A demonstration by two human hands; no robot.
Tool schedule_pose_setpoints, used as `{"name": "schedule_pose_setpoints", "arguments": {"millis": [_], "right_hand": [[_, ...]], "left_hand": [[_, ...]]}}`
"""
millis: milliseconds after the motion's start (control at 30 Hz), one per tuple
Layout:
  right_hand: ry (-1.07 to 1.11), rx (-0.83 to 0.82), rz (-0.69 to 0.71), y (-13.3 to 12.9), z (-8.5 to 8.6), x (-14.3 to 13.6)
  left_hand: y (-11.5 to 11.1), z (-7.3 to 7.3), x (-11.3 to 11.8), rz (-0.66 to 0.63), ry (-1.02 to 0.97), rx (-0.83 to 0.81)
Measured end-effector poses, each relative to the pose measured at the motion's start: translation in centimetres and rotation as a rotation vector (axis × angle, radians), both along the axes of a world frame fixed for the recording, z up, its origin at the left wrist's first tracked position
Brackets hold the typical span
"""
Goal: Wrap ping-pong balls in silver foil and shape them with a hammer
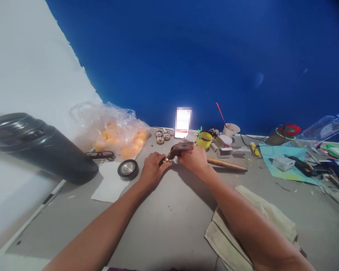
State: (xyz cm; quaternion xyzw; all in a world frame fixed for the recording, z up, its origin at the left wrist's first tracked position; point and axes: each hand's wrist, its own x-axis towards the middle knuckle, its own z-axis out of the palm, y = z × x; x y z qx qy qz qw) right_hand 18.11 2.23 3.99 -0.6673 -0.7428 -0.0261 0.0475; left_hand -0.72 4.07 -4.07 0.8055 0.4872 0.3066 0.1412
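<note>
My right hand (196, 161) is closed around a claw hammer (227, 164), near its head. The hammer's dark, rusty metal head is just above and right of my left fingers, and its wooden handle sticks out to the right. Low over the grey table, my left hand (152, 168) pinches a small shiny gold-and-silver ball (167, 159). My fingers cover part of it, and I cannot tell whether the hammer touches it. Beyond my hands, a cluster of similar shiny balls (160, 139) rests on the table (158, 226).
At left stand a large dark bottle (53, 150), its round lid (128, 169), glasses (101, 154) and a plastic bag of orange things (121, 135). A lit phone (183, 120), yellow pot (204, 140) and paper cup (231, 130) line the back. A cloth (262, 207) lies under my right forearm.
</note>
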Motion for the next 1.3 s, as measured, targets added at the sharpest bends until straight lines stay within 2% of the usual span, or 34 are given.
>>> {"name": "schedule_pose_setpoints", "arguments": {"millis": [233, 367, 467, 667, 867, 1000, 1100, 1300], "right_hand": [[-0.003, 0.012, 0.027, -0.18, -0.21, -0.42], [0.015, 0.046, -0.002, -0.08, -0.06, -0.12], [0.008, 0.019, -0.025, 0.15, 0.14, 0.25], [-0.052, -0.092, -0.035, 0.62, 0.06, 0.37], [0.03, 0.012, -0.001, 0.11, 0.11, -0.02], [0.02, -0.031, 0.022, -0.09, 0.05, -0.17], [0.033, 0.007, -0.022, 0.04, -0.01, 0.01], [-0.011, -0.069, -0.018, 0.34, 0.22, 0.38]], "left_hand": [[-0.23, 0.39, 0.09, 0.003, 0.159, 0.021], [-0.59, 0.41, 0.24, 0.012, 0.072, 0.037], [-0.83, 0.39, 0.32, -0.045, 0.014, 0.031], [-0.87, 0.29, 0.28, -0.053, 0.032, 0.031], [-0.73, 0.41, 0.17, -0.05, 0.063, 0.046], [-0.7, 0.65, 0.11, -0.046, 0.101, 0.054], [-0.68, 0.62, 0.13, -0.042, 0.13, 0.068], [-0.62, 0.41, 0.13, -0.047, 0.072, 0.059]]}}
